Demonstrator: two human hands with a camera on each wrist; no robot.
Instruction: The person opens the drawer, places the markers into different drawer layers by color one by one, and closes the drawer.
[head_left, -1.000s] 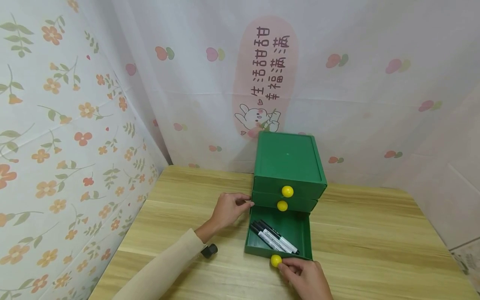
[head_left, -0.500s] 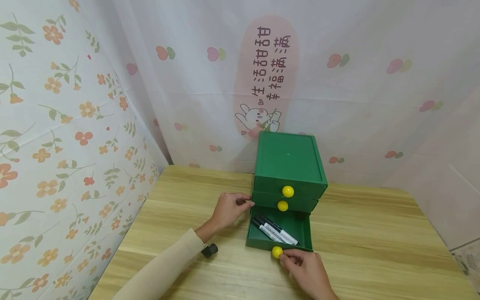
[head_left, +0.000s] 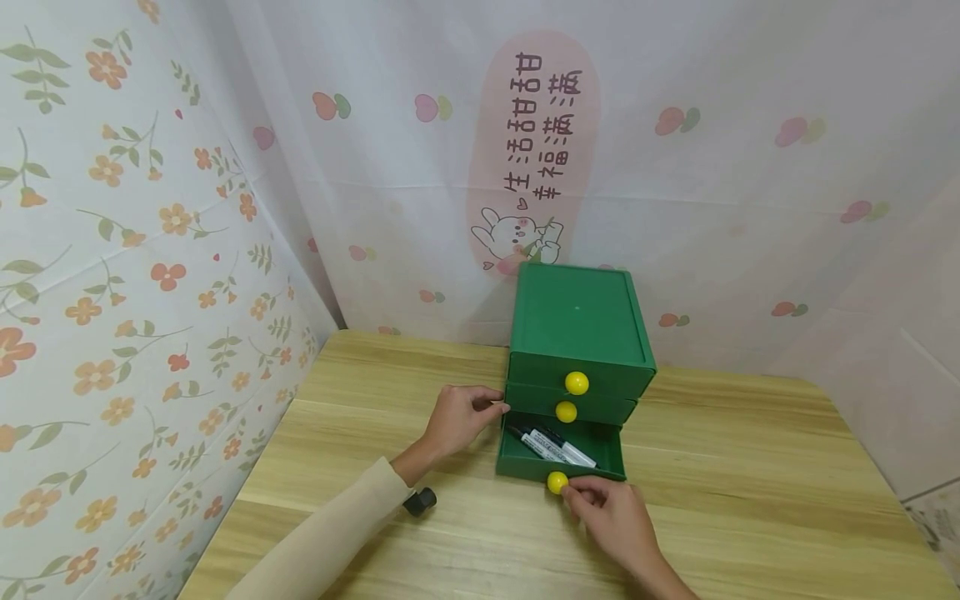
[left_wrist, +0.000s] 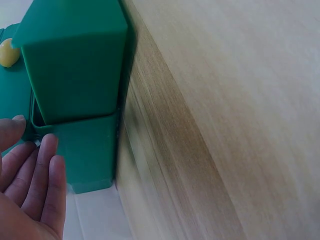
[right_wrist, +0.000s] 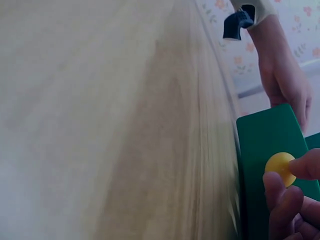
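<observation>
A green drawer cabinet (head_left: 573, 312) stands near the back of the table, with yellow ball knobs on its drawers. Its bottom drawer (head_left: 517, 467) is partly pulled out, and several black-and-white marker pens (head_left: 562, 447) lie inside. With thumb and fingers, my right hand (head_left: 611, 517) pinches that drawer's yellow knob (right_wrist: 281, 167). At the cabinet's left front edge is my left hand (head_left: 459, 421). Its fingers (left_wrist: 46, 175) are extended along the cabinet's side in the left wrist view, and its thumb points toward the front edge. The two upper drawers look closed.
The wood-grain table (head_left: 360, 392) extends to both sides of the cabinet. A white curtain (head_left: 712, 208) with fruit prints hangs directly behind it, and a floral cloth (head_left: 150, 333) covers the left side. A black device (head_left: 420, 501) sits at the left wrist.
The bottom drawer has slid inward toward the cabinet, my right hand moving forward with its knob. More of the marker pens is now covered. The left hand has stayed in place.
</observation>
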